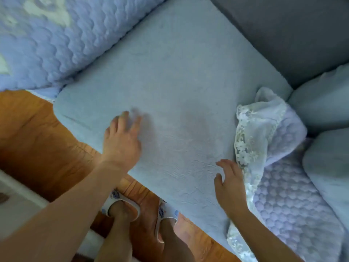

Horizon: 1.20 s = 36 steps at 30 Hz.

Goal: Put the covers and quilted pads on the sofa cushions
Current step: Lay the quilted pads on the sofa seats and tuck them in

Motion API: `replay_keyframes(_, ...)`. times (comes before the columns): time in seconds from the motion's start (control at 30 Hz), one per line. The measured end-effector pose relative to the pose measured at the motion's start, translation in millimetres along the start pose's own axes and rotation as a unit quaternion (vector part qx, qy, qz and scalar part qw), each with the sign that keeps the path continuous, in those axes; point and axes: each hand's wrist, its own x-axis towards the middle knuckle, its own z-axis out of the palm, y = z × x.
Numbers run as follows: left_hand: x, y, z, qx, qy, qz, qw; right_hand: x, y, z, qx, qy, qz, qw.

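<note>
A large seat cushion in a pale blue cover (pixel 175 76) fills the middle of the head view. My left hand (pixel 122 138) lies flat on its front left part with fingers spread. My right hand (pixel 229 184) hovers over or touches the cushion's front right part, fingers straight, beside the lace edge of a lavender quilted pad (pixel 279 176) that lies rumpled on the cushion to the right. A second quilted pad (pixel 52 36) covers the seat at the upper left.
The grey sofa back (pixel 294 35) runs along the upper right. Pale blue pillows (pixel 324 106) sit at the right edge. Wooden floor (pixel 34 133) shows at the left, with my slippered feet (pixel 139 208) close to the cushion's front edge. A white object (pixel 17 201) is at lower left.
</note>
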Motion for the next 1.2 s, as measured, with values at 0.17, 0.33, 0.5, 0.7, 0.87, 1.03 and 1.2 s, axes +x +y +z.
replay_keyframes(0.17, -50, 77, 37, 0.12, -0.168, 0.07, 0.976, -32, 47, -21, 0.055, 0.043, 0.083, 0.994)
replay_keyframes(0.33, -64, 114, 25, 0.164, -0.216, -0.031, 0.962, -93, 124, -45, 0.064, -0.019, 0.168, 0.983)
replay_keyframes(0.5, -72, 156, 18, 0.14, -0.282, 0.017, 0.949, -162, 213, -44, -0.045, -0.215, 0.33, 0.918)
replay_keyframes(0.7, -103, 205, 34, 0.05, -0.433, 0.07, 0.897, -185, 219, -30, -0.026, -0.066, 0.347, 0.935)
replay_keyframes(0.87, -105, 260, 46, 0.125, -0.343, 0.282, 0.887, -185, 210, -12, -0.014, -0.119, 0.317, 0.941)
replay_keyframes(1.03, -80, 302, 69, 0.202, -0.17, 0.55, 0.793, -170, 207, -14, 0.123, -0.023, 0.347, 0.929)
replay_keyframes(1.2, -12, 348, 96, 0.389, -0.1, 0.564, 0.722, -199, 213, 4, 0.133, -0.118, 0.344, 0.922)
